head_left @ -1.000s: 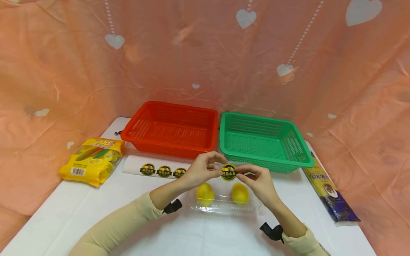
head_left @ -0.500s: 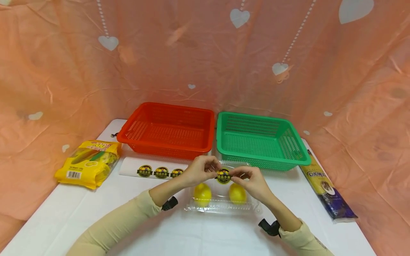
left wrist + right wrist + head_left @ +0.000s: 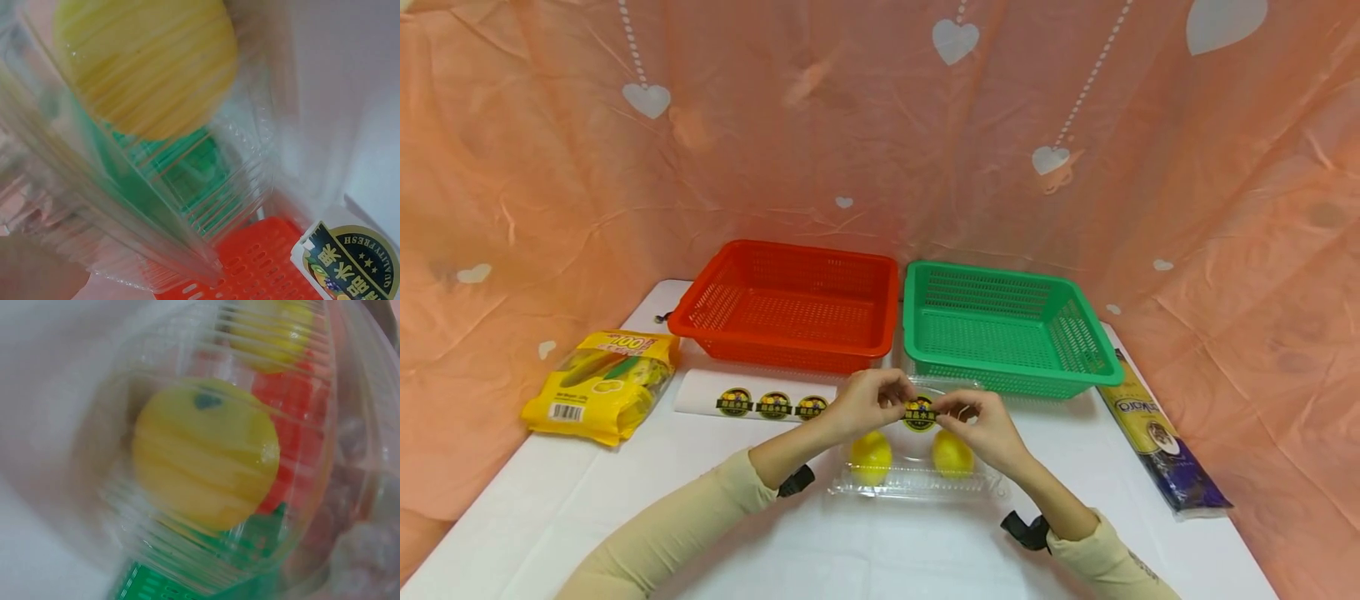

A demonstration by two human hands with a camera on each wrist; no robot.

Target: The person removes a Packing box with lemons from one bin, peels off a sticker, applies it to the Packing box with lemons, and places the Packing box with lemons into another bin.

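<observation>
A round black-and-gold fruit sticker (image 3: 919, 414) spans the gap between my two hands, over the lid of a clear plastic clamshell box (image 3: 917, 485). My left hand (image 3: 867, 403) pinches its left edge with thumb and fingers, while my right hand (image 3: 987, 427) pinches the right edge. Inside the closed box sit two yellow lemons, a left lemon (image 3: 871, 458) and a right lemon (image 3: 953, 454). Both wrist views look through the ribbed box wall at a lemon (image 3: 147, 69), large in the left one, and at another lemon (image 3: 206, 456) in the right one.
Behind the box stand a red basket (image 3: 790, 343) and a green basket (image 3: 1022, 373). A white sticker roll (image 3: 700, 392) with several printed stickers lies left of the box. A yellow mango-print bag (image 3: 602, 387) is at far left, a purple-and-gold packet (image 3: 1165, 442) at far right.
The sticker and both hands have come slightly lower and closer over the box lid. The whole head view has shifted a little; both hands keep their pinch.
</observation>
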